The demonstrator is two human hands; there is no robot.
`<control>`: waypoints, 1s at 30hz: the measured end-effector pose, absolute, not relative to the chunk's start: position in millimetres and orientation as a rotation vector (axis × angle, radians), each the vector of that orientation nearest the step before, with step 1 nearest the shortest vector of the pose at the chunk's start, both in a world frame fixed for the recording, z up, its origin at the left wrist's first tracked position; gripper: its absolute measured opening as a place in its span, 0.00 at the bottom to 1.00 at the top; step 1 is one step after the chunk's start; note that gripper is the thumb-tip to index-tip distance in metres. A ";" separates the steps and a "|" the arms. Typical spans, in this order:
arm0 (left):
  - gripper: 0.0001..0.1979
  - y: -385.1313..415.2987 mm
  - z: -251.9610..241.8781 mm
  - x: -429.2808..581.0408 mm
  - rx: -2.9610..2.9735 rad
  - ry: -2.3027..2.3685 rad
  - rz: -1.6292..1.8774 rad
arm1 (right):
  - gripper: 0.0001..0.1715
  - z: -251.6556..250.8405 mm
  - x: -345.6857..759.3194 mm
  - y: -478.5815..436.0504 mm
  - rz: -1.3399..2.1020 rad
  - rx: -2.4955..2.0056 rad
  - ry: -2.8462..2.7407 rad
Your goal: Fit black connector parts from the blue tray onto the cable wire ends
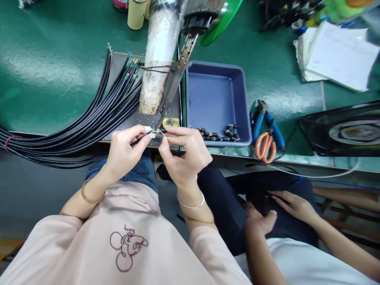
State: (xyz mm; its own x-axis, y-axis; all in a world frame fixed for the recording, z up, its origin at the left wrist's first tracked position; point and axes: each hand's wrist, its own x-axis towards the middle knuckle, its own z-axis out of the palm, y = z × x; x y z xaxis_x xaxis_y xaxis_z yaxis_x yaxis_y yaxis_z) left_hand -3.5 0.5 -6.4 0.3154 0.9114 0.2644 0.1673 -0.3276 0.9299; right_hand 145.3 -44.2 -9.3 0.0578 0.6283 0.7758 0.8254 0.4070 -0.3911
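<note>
Hands at work: two, meeting at the counter's (44,75) front edge
Left hand (123,152): fingers pinched closed on one black cable (135,141), close behind its bared coloured wires (153,130); one brown bangle (89,196) on the wrist
Right hand (190,154): fingers nearly closed around one small dark piece (162,130) with silvery metal beside it, too covered to identify; one silver bangle (190,206)
Soldering iron (181,63): one, perforated shaft slanting down, tip just above the coloured wires; contact cannot be told
Duct: one plastic-wrapped pipe (160,51), left of the iron
Cable bundle (86,132): one, strands too many to count, one red tie (12,139), coloured wire ends lying over a dark board (136,120)
Tray (210,87): one, blue-grey, several black connectors (216,137) along its near side, overlapping, exact number unclear
Tools beside it: one pair of blue-handled cutters (258,126), one pair of orange-handled scissors (265,147)
Neighbour: one person, two hands (261,219) over dark trousers
</note>
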 end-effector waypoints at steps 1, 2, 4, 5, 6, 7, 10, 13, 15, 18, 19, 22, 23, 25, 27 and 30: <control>0.06 0.9 -6.0 -3.2 1.721 0.985 1.080 | 0.11 -9.0 145.4 -43.5 -0.239 -1.302 -1.644; 0.06 1.2 -5.7 -2.8 1.721 0.991 1.074 | 0.11 -8.7 145.5 -42.9 -0.237 -1.307 -1.642; 0.07 1.7 -5.7 -1.9 1.723 1.003 1.059 | 0.11 -8.6 145.7 -41.7 -0.238 -1.312 -1.642; 0.07 2.0 -5.8 -1.5 1.726 1.006 1.054 | 0.11 -8.7 145.8 -41.1 -0.239 -1.312 -1.643; 0.07 2.1 -5.7 -1.1 1.729 1.009 1.053 | 0.12 -8.7 145.8 -40.5 -0.238 -1.311 -1.645; 0.07 2.3 -5.6 -0.8 1.733 1.012 1.053 | 0.12 -8.6 145.8 -40.0 -0.236 -1.310 -1.645; 0.07 2.6 -4.2 -0.3 1.746 1.012 1.075 | 0.12 -7.2 145.4 -38.5 -0.230 -1.302 -1.637; 0.06 2.7 -1.9 -0.2 1.766 1.005 1.105 | 0.12 -4.9 144.6 -37.7 -0.237 -1.287 -1.626; 0.06 2.9 -0.5 -0.3 1.774 1.000 1.114 | 0.13 -3.5 144.2 -37.6 -0.243 -1.282 -1.624; 0.06 3.2 1.0 -0.7 1.756 0.999 1.109 | 0.12 -2.5 143.9 -38.1 -0.250 -1.280 -1.632; 0.06 3.3 1.2 -0.9 1.742 1.000 1.097 | 0.13 -2.5 144.0 -38.4 -0.253 -1.280 -1.638; 0.06 3.1 1.5 -2.1 1.685 1.013 1.023 | 0.13 -3.4 144.8 -39.4 -0.275 -1.275 -1.677; 0.06 2.9 1.4 -2.5 1.667 1.019 0.993 | 0.13 -3.9 145.2 -39.7 -0.279 -1.274 -1.693; 0.06 2.5 0.9 -3.0 1.639 1.027 0.952 | 0.13 -4.9 146.0 -40.1 -0.283 -1.275 -1.714; 0.06 2.4 0.3 -3.2 1.625 1.032 0.942 | 0.13 -5.6 146.8 -40.3 -0.281 -1.276 -1.718; 0.06 2.7 -0.1 -3.0 1.628 1.033 0.941 | 0.13 -6.0 147.4 -40.1 -0.281 -1.273 -1.716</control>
